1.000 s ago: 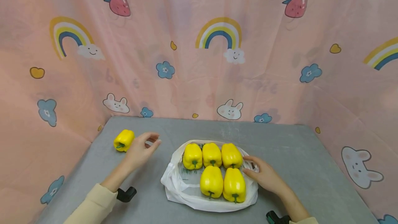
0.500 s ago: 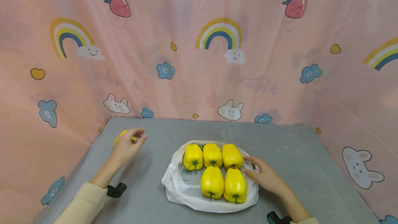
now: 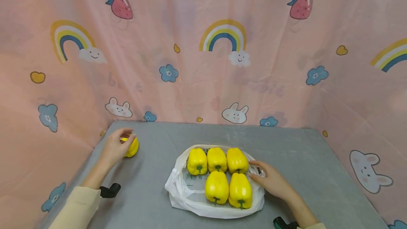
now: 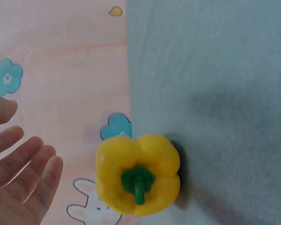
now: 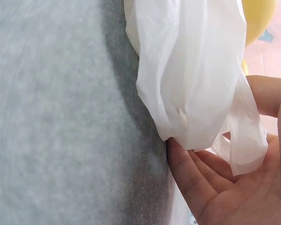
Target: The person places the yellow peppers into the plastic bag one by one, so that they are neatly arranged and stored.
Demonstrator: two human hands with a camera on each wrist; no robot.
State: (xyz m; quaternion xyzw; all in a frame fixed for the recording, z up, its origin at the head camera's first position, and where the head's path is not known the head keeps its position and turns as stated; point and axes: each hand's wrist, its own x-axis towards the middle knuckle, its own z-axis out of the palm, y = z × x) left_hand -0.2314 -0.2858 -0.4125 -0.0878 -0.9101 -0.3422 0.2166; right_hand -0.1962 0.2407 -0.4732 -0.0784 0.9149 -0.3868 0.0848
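A lone yellow bell pepper (image 3: 132, 147) lies at the far left of the grey table (image 3: 302, 158), stem towards me in the left wrist view (image 4: 138, 180). My left hand (image 3: 122, 140) is right at it, fingers spread and relaxed (image 4: 23, 159), with a small gap to the pepper. Several yellow peppers (image 3: 217, 186) lie in two rows on a white plastic bag (image 3: 187, 190) at the table's middle. My right hand (image 3: 255, 170) rests against the bag's right edge. A fold of the bag (image 5: 196, 84) lies over its straight fingers (image 5: 201, 178).
A pink curtain (image 3: 190, 63) printed with rainbows and bunnies walls the table at the back and on both sides. The lone pepper sits close to the left curtain (image 4: 61, 93). Bare grey tabletop lies between it and the bag.
My left hand has moved left and farther away, from beside the bag to the lone pepper. The right hand and the bagged peppers have stayed put.
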